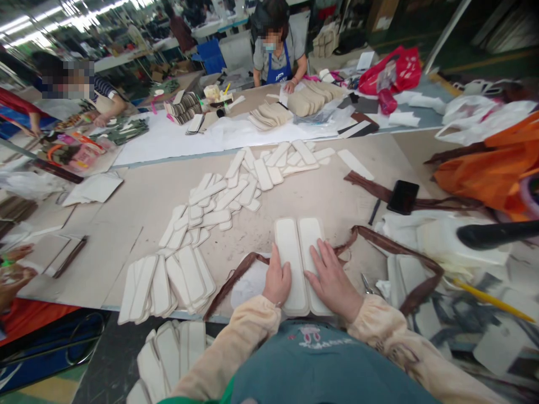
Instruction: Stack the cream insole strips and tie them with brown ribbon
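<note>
Two cream-white, round-cornered oblong pieces lie side by side in front of me, the left piece (293, 252) and the right piece (310, 230). Along the outer edge of the left piece rests my left hand (278, 278), fingers straight and thumb apart on its surface. My right hand (332, 280) lies flat over the right piece with its fingers spread. What the pieces are for cannot be made out. A brown fabric strip (236, 275) lies beside my left hand. Another brown strip (400, 247) curves away past my right hand.
Loose white pieces (227, 196) are scattered across the table, with stacks (189, 275) at its front left edge. More pieces (168, 359) sit lower left. A phone (403, 197), a pen (374, 212) and scraps (497, 342) lie rightward. A co-worker (278, 62) sits opposite.
</note>
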`<state>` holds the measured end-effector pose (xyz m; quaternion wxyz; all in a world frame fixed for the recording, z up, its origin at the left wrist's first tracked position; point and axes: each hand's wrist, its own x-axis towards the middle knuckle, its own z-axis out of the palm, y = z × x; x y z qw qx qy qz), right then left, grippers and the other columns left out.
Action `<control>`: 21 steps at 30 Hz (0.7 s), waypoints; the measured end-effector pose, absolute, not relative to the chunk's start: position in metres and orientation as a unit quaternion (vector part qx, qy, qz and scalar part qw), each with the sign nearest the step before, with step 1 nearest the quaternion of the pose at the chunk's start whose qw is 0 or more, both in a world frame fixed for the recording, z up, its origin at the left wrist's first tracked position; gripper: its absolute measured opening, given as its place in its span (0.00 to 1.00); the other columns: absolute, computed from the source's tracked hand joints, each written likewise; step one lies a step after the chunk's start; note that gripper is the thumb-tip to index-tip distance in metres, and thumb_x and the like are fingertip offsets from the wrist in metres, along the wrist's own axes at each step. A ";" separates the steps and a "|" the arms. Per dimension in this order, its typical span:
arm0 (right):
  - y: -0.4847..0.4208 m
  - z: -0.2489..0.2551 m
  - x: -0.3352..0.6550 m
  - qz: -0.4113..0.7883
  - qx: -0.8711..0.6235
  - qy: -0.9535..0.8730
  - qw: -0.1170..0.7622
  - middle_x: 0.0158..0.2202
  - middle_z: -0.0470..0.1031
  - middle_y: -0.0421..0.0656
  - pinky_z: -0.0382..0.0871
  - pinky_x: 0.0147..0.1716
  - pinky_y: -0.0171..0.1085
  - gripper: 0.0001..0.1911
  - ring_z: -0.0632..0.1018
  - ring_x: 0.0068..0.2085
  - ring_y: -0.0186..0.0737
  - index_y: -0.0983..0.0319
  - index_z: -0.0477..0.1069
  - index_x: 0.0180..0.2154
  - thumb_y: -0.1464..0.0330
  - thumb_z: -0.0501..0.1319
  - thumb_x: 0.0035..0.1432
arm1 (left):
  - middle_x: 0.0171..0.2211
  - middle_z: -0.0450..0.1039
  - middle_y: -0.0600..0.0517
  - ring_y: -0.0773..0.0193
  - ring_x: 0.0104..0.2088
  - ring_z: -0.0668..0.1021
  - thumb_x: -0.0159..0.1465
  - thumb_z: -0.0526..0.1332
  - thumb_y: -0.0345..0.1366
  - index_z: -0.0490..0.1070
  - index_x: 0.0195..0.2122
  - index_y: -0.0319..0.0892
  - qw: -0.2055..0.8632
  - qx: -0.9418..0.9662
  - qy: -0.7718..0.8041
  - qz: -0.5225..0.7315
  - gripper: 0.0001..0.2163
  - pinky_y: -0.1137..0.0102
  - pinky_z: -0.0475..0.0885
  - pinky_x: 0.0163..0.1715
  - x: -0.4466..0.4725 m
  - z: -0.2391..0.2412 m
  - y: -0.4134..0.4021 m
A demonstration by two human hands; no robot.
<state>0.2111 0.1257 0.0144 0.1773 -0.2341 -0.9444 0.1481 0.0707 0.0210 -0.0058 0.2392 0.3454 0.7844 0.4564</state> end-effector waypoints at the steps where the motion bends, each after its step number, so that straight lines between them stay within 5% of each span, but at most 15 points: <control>1: 0.126 0.015 0.211 0.147 -0.236 -0.945 0.174 0.68 0.45 0.59 0.54 0.62 0.57 0.30 0.44 0.68 0.58 0.71 0.55 0.62 0.63 0.53 0.64 | 0.67 0.47 0.39 0.57 0.67 0.52 0.64 0.49 0.37 0.44 0.67 0.32 0.234 0.351 0.788 0.448 0.31 0.62 0.48 0.66 0.071 -0.006 0.021; 5: 0.127 0.020 0.214 0.125 -0.260 -0.944 0.161 0.68 0.46 0.55 0.51 0.60 0.62 0.30 0.47 0.68 0.60 0.64 0.54 0.64 0.60 0.53 0.64 | 0.68 0.42 0.37 0.55 0.68 0.50 0.64 0.48 0.36 0.42 0.67 0.30 0.201 0.384 0.799 0.416 0.31 0.59 0.49 0.66 0.065 0.000 0.019; 9: 0.129 0.032 0.215 0.108 -0.184 -0.969 0.121 0.68 0.47 0.48 0.46 0.61 0.63 0.29 0.46 0.68 0.59 0.57 0.57 0.63 0.56 0.53 0.63 | 0.69 0.40 0.43 0.52 0.68 0.44 0.66 0.47 0.36 0.52 0.66 0.38 0.119 0.493 0.800 0.320 0.26 0.49 0.43 0.65 0.056 0.022 0.015; 15: 0.129 0.028 0.213 0.096 -0.150 -0.980 0.085 0.68 0.50 0.48 0.47 0.62 0.58 0.32 0.49 0.68 0.55 0.64 0.52 0.65 0.56 0.51 0.65 | 0.68 0.45 0.43 0.47 0.68 0.46 0.65 0.51 0.45 0.50 0.66 0.40 0.096 0.612 0.756 0.210 0.30 0.44 0.31 0.63 0.062 0.033 0.020; 21: 0.128 0.026 0.212 0.069 -0.155 -0.983 0.073 0.68 0.49 0.48 0.47 0.62 0.56 0.31 0.48 0.68 0.54 0.67 0.53 0.65 0.58 0.50 0.65 | 0.68 0.44 0.43 0.48 0.68 0.47 0.67 0.48 0.44 0.49 0.66 0.39 0.060 0.619 0.770 0.144 0.28 0.44 0.41 0.63 0.066 0.024 0.023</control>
